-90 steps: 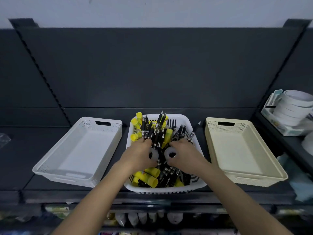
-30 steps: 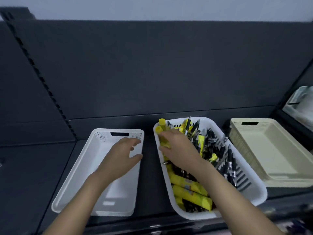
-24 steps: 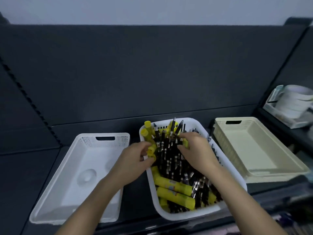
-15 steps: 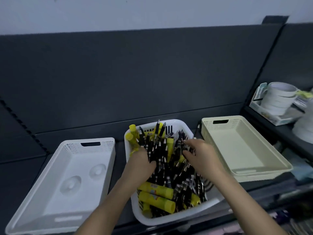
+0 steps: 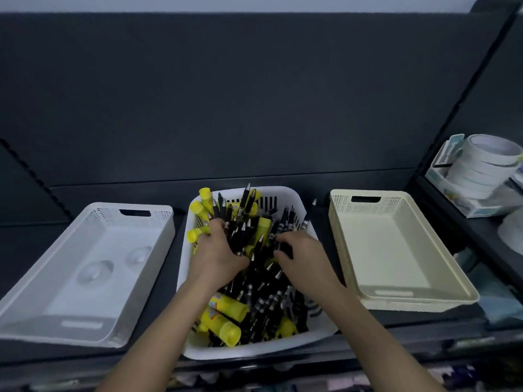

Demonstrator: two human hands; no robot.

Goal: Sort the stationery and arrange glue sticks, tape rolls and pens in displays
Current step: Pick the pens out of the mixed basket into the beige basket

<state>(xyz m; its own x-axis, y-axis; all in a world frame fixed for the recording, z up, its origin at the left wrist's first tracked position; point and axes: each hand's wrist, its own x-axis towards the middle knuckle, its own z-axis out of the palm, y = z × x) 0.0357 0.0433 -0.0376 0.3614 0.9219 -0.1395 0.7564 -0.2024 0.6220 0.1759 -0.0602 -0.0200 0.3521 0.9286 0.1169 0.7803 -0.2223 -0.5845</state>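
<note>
A white basket in the middle of the shelf holds several black pens mixed with yellow glue sticks. My left hand is dug into the pile at the basket's left side, fingers and thumb curled round a bunch of pens. Just to its right, my right hand curls its fingers into the pens; its fingertips are hidden among them. Two clear tape rolls lie flat in the white tray on the left.
A cream tray stands to the right of the basket with nothing in it. On the side shelf at far right sits a stack of white tape rolls in a box. A dark back panel rises behind the shelf.
My left hand came back from the white tray, where two tape rolls now lie, into the basket. Both hands have dug into the pens and closed round them.
</note>
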